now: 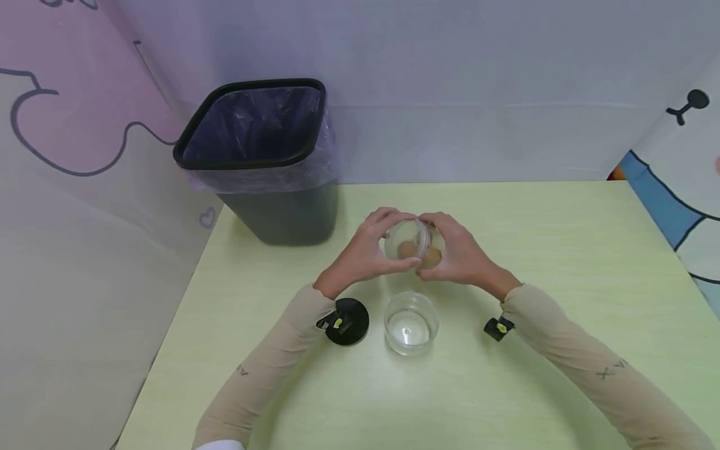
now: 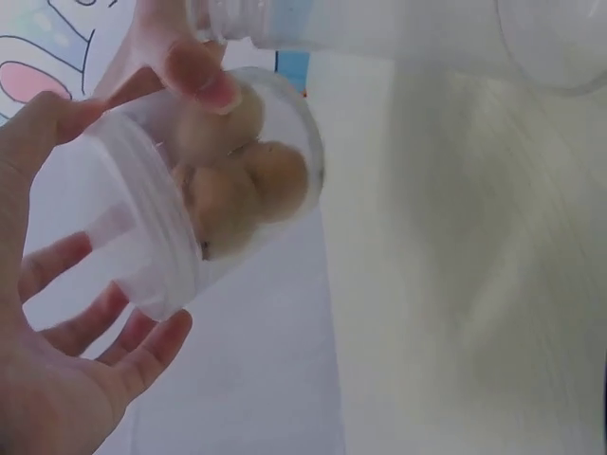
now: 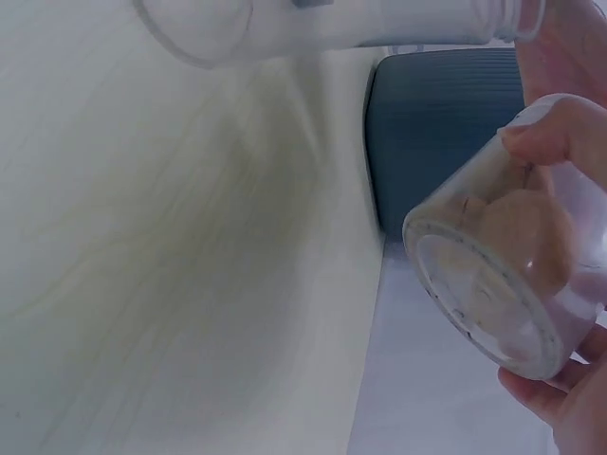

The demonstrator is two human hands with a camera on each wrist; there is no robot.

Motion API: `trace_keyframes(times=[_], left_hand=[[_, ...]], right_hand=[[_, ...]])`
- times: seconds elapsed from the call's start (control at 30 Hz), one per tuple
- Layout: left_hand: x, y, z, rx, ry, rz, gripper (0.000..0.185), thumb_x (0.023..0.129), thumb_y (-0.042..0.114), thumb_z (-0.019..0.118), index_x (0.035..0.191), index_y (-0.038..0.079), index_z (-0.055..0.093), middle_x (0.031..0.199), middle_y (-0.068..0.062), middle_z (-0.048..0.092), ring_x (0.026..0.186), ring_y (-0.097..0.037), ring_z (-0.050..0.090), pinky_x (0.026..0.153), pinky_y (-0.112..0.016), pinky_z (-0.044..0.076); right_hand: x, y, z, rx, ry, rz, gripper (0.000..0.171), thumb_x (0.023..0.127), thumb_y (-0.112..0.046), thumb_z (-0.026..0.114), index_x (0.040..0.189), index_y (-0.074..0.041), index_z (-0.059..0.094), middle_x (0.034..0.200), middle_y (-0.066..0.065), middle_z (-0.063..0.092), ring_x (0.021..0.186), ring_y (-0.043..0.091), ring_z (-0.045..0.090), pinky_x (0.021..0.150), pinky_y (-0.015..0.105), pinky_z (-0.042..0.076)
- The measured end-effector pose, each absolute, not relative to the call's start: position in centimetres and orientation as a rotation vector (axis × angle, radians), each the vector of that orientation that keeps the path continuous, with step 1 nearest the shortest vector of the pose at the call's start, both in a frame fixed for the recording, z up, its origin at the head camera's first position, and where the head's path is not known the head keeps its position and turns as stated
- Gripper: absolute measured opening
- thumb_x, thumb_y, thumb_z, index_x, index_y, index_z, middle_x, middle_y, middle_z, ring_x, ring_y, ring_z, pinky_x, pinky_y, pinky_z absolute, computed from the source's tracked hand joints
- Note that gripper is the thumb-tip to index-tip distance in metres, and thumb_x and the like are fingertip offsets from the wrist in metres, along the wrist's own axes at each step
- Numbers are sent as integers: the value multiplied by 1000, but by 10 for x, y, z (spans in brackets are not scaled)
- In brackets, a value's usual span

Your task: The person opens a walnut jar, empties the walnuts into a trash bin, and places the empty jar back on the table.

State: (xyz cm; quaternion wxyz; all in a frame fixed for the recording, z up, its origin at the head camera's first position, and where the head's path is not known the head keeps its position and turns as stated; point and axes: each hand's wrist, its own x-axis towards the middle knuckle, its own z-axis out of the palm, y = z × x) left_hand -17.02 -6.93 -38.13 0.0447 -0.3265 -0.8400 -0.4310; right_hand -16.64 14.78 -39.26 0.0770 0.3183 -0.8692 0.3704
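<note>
Beyond open jar, black disc: left hand, right hand grip pinching tilted jar; bin leftward

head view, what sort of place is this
Probably a small staged tabletop setup indoors, though the wider room isn't visible: a pale table, a cartoon-printed backdrop around it, and a lined bin standing on the tabletop.

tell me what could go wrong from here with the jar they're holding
The held jar is tilted, so if the left hand loosens the lid, the round brown items could roll out.

Its smooth wall might slip from the right hand, dropping the jar onto the table.

The other clear jar stands between the sleeved forearms; an inward swing might knock it over.
</note>
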Motion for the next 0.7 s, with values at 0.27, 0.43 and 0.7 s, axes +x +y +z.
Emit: trace_keyframes(times=[0.27,0.43,0.7], left_hand=[[-166,-65,-379,-645,-2664,-1441,64,75,49,75,125,17,54,110,-3,54,93,-16,53,71,-31,51],[-166,-65,-378,-598,-2718,-1483,66,76,53,72,128,18,50,117,0,52,101,-16,51,76,-34,50],[-164,-80,-370,-925,-2616,-1346,65,79,42,74,135,25,47,141,8,36,130,-9,33,96,-40,42]], right_hand=[[-168,144,-393,942,-2518,975,85,53,-29,87,125,-5,50,116,8,55,105,26,49,85,47,47],[-168,145,-394,922,-2542,979,85,53,-28,88,125,-6,49,117,7,54,106,25,49,86,46,47],[-167,150,-391,931,-2584,1078,90,53,-26,90,129,-4,47,120,9,53,109,25,48,90,48,44]])
